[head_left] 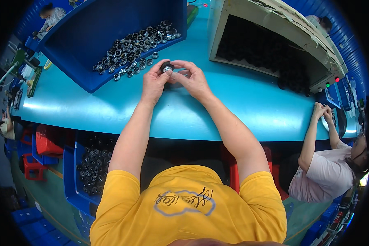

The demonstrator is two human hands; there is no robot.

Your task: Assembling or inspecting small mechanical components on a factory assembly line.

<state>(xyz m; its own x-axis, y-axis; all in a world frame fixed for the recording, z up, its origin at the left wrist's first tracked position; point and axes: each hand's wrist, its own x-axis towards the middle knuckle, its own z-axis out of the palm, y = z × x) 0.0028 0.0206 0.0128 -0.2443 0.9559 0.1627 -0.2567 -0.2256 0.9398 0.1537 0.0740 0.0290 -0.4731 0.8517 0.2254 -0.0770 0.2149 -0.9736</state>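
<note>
Above the blue table (110, 112), my two hands meet at a small round part with a black rim and a shiny metal middle (167, 67). My left hand (153, 85) pinches it from the left between thumb and fingers. From the other side my right hand (194, 81) is closed on it, with the thumb pressed near its lower edge. Some of its underside is hidden by my fingers. Just beyond my left hand, loose shiny metal parts (131, 51) lie heaped at the mouth of a tilted blue bin (69, 53), several of them spilled onto the table.
A beige box (215, 30) holding many black round pieces (254, 45) stands at the back right; some pieces spill from its front corner. A co-worker (322, 174) sits at the right, hands over the table. Below the left edge, a blue crate (71, 176) holds finished-looking dark parts (96, 164).
</note>
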